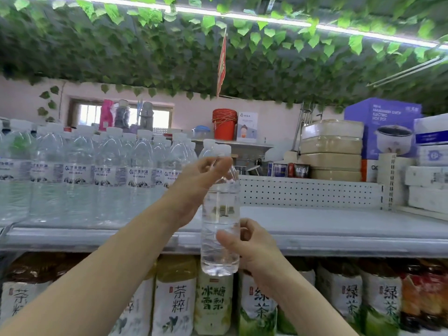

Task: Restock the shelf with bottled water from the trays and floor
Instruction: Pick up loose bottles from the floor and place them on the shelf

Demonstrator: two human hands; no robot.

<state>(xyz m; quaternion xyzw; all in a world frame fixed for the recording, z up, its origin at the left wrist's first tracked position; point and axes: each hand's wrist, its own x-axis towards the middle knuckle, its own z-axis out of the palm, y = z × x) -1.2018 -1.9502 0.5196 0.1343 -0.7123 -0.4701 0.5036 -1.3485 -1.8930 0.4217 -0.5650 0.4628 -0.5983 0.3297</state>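
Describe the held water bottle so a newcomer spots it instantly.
On the grey upper shelf, labelled water bottles fill the left part. Right of that row, the left hand and right hand hold one clear bottle in front of the shelf edge. Unlike them, it is off the shelf and shows no label.

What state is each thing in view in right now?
held water bottle: capped, upright, in the air before the shelf edge.
left grip: holds the bottle near its neck.
right grip: holds the bottle's lower body.
top shelf: bare on its right part.
shelved water bottles: upright, capped, ranked on the shelf's left.
tea bottles: upright on the shelf below.
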